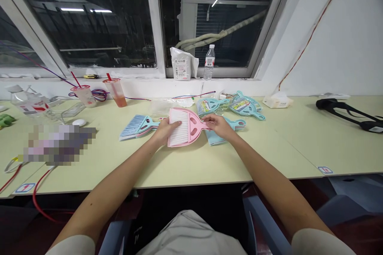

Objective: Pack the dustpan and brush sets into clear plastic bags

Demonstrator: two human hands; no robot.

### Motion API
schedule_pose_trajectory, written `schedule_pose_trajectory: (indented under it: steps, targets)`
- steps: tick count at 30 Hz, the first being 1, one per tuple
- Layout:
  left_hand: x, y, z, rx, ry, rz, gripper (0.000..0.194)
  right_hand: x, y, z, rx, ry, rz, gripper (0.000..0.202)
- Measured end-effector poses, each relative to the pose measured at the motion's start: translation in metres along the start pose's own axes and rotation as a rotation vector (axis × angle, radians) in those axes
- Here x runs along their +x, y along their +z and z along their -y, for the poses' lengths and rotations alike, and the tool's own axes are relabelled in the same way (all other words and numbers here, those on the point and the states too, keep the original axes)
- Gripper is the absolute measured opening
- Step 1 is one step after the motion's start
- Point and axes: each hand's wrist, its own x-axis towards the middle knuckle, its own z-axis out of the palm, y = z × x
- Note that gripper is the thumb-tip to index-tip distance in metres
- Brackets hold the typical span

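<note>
A pink dustpan [194, 141] with a pink hand brush [180, 127] nested in it is held up over the table, white bristles facing me. My left hand [166, 130] grips its wide edge at the left, thumb on the bristles. At the other end my right hand [220, 125] is closed around the handles. To the left lies a blue hand brush [138, 124] with something pink under it. Behind my right hand a light blue dustpan [216, 138] is partly hidden. Packaged light blue sets [245, 105] rest farther back.
Two cups with red straws [118, 97], a bottle lying down [30, 103] and a white mouse [79, 122] are on the left. A water bottle [209, 63] and a white package [182, 65] stand on the sill. A tissue pack [277, 100] and a black strap device [350, 113] lie right.
</note>
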Motion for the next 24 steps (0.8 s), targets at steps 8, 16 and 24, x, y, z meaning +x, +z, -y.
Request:
schedule_pose_trajectory:
  steps: [8,16,24]
  targets:
    - [-0.005,-0.001,-0.002,0.156,0.146,-0.079,0.052,-0.008,-0.004,0.016,0.058,0.188,0.287,0.036]
    - [-0.003,0.001,0.003,0.196,0.216,-0.095,0.048,-0.007,-0.006,0.013,-0.011,0.185,0.299,0.041]
    - [-0.002,0.002,0.002,0.217,0.233,-0.118,0.051,-0.008,0.005,0.008,-0.153,0.118,0.162,0.027]
